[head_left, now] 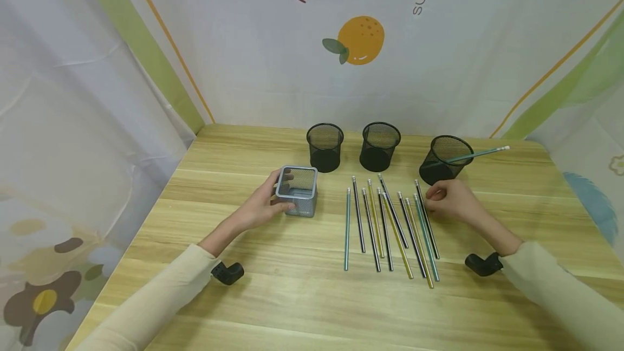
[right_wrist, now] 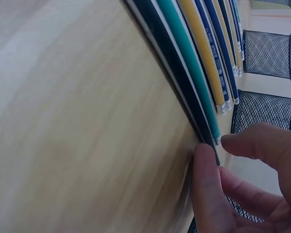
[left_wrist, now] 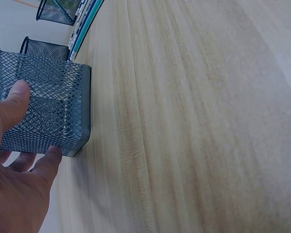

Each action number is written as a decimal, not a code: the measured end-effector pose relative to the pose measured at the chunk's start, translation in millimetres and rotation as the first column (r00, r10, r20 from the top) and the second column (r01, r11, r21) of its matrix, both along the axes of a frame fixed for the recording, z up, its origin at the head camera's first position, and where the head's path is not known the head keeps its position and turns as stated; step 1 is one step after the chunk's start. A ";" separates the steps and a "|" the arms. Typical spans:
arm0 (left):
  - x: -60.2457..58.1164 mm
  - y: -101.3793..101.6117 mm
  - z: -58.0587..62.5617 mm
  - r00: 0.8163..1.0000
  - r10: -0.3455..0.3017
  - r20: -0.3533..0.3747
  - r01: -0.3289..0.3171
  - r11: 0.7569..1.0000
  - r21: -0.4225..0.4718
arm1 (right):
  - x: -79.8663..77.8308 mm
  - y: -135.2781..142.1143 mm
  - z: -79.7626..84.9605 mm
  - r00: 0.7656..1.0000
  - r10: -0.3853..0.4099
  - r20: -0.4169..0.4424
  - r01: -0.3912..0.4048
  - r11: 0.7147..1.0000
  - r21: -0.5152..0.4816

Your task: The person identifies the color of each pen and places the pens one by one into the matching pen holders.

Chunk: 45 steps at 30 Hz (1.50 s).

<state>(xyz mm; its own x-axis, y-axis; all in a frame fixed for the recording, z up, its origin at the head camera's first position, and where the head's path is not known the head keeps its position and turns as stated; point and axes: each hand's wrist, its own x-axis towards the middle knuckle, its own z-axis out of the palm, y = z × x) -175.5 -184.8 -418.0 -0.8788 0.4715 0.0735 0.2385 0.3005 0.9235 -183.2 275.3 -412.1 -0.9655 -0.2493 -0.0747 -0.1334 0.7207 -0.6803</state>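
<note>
My left hand (head_left: 263, 205) grips a square grey mesh pen holder (head_left: 302, 207), thumb on its near side and fingers around the far side. The holder stands upright on the table, and nothing shows inside it. My right hand (head_left: 453, 199) pinches a black pencil (head_left: 430, 229) near its white-eraser end, at the right of the row; in the right wrist view the thumb and index fingertip (right_wrist: 206, 155) lie on either side of it. Several teal, black and yellow pencils (head_left: 375, 226) lie side by side between the hands, erasers toward the back.
At the back stand two round black mesh pen cups, a left one (head_left: 325, 158) and a middle one (head_left: 376, 157). A third black cup (head_left: 434, 169) leans at the right, with a teal pencil (head_left: 487, 152) sticking out of it. Behind the wooden table (head_left: 273, 297) hangs a printed curtain (head_left: 263, 69).
</note>
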 end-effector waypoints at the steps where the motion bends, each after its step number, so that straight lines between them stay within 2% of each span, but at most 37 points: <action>1: 0.0 0.1 0.1 1.000 0.000 0.000 0.000 1.000 -0.002 | -0.7 -0.7 -0.2 1.000 0.001 -0.003 -0.001 1.000 0.009; 8: -0.2 0.7 0.6 1.000 0.005 0.005 -0.005 1.000 -0.005 | -3.8 -4.1 0.1 0.996 0.000 0.094 0.002 1.000 -0.028; 16: 0.0 0.9 2.4 1.000 0.006 -0.003 -0.006 1.000 0.002 | -10.0 -10.9 1.8 0.992 -0.025 0.123 0.017 0.998 0.068; 22: -0.3 1.1 2.5 1.000 0.004 0.000 -0.004 1.000 0.008 | -9.3 -9.5 2.0 0.987 -0.030 0.158 0.024 0.999 0.041; 30: 0.2 0.9 2.3 1.000 0.007 0.011 -0.007 1.000 0.012 | -7.5 -2.9 2.9 0.989 -0.003 0.146 0.000 1.000 0.023; 45: 0.8 1.0 0.4 1.000 0.006 0.001 -0.006 1.000 0.011 | 1.4 4.3 0.4 0.991 -0.008 0.132 0.012 0.999 -0.033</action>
